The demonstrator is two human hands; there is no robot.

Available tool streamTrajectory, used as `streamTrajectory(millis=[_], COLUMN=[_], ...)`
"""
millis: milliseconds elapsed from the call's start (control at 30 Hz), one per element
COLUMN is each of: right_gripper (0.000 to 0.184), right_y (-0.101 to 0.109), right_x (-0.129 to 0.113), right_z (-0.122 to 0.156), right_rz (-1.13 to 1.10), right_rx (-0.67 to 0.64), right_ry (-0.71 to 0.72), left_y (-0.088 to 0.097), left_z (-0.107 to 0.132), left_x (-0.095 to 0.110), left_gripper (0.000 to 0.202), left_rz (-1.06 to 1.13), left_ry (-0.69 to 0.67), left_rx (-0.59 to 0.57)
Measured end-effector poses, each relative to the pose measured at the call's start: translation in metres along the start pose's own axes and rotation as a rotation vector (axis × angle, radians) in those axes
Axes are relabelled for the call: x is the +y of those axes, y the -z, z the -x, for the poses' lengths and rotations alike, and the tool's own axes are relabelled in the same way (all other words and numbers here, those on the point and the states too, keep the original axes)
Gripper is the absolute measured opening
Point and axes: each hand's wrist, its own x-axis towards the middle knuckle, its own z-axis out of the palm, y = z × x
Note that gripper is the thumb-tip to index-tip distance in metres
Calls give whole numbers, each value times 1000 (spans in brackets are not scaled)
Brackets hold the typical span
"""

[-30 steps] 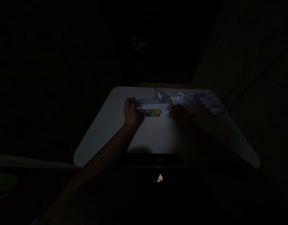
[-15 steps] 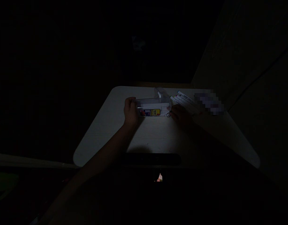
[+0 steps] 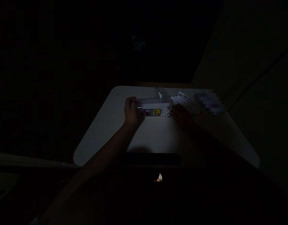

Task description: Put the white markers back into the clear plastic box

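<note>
A clear plastic marker case [image 3: 149, 101] lies lengthwise across the table, its lid raised at the right end and a colourful label on the near side. White markers show inside it. My left hand [image 3: 131, 111] is closed around the case's left end. At the opposite end, my right hand [image 3: 181, 115] has its fingers curled against the case, beside a round white end [image 3: 168, 115]. Darkness hides what those fingers grip. Just behind my right hand, several loose white markers [image 3: 182, 99] with coloured ends lie on the table.
The pale table [image 3: 106, 125] has rounded corners and a dark slot [image 3: 153, 158] along its near edge. A blurred-out item [image 3: 209, 102] lies at its far right. A wall with a dark cable [image 3: 259, 76] rises on the right. The room is very dark.
</note>
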Motion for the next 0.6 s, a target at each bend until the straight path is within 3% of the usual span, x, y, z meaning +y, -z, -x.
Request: streamTrajectory(millis=[600], right_gripper=[29], right_y=[1], right_x=[-2], right_z=[0], right_rz=[-12], right_rx=[-17], right_ry=[-20], left_y=[1], left_z=[1], left_x=[0], left_gripper=[16], left_rz=[-36], left_ry=[-37], left_rx=[-2])
